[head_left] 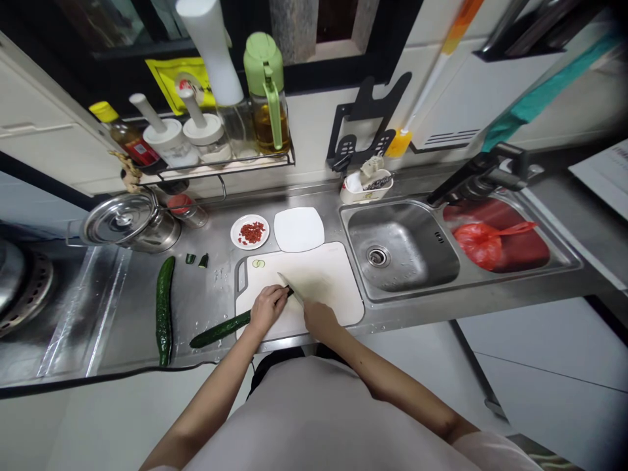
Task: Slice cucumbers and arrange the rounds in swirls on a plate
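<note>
My left hand (267, 306) is closed over a long green cucumber (220, 331) that lies across the near left corner of the white cutting board (324, 271). My right hand (318, 318) grips a knife (287, 284) whose blade stands at the cucumber's cut end, next to my left fingers. Two thin cucumber slices (258, 263) rest at the board's far left corner. A second whole cucumber (164, 309) lies lengthwise on the steel counter to the left.
Two cucumber end pieces (197, 260) lie near a lidded pot (128, 222). A small plate of red bits (250, 231) and a white square plate (299, 229) sit behind the board. The sink (400, 252) is to the right, beside a red basin (495, 239). A bottle rack (210, 140) is behind.
</note>
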Motion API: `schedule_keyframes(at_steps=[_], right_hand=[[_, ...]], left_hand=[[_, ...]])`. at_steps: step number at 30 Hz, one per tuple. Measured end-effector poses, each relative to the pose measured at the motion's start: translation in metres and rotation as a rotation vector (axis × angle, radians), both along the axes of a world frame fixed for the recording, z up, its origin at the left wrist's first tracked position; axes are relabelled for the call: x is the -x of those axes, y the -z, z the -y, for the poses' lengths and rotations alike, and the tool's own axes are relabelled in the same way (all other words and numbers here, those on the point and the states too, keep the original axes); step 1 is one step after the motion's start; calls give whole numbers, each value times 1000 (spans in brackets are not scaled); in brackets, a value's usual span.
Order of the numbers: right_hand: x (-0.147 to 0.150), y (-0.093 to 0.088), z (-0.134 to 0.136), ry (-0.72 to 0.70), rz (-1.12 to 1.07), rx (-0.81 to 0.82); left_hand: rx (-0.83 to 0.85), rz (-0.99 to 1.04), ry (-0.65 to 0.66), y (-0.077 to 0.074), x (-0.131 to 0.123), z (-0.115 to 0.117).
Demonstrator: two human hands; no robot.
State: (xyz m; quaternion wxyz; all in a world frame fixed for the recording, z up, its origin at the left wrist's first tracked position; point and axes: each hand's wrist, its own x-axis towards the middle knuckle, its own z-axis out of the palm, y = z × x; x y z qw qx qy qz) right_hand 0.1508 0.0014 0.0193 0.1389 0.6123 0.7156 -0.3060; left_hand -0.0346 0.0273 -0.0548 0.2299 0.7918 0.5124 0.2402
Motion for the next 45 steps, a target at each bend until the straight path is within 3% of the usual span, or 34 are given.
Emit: schedule_keyframes(at_steps=[13,23,27,33,35,38,42,45], right_hand=[[7,6,-4,22,-17,6],[-1,6,-6,7,-15,-91],[-14,-6,-13,1,67,-146],[-34,-23,-31,-14,180,-416],[-38,-24,-35,-32,191,-511],[-40,-26,-38,-60,187,-621],[-38,-33,-38,-111,162,-713],[-36,-39,-36,-152,147,-735]], left_hand=[[-33,2,-8,1,-1,1],[19,0,-43,-7,-5,2],[81,104,-173,-10,-6,2],[167,504,-602,-20,7,-21],[144,616,-671,-29,12,-33],[109,597,-587,-50,15,-46],[48,358,-315,-81,7,-49],[37,200,-189,-95,-1,-45]])
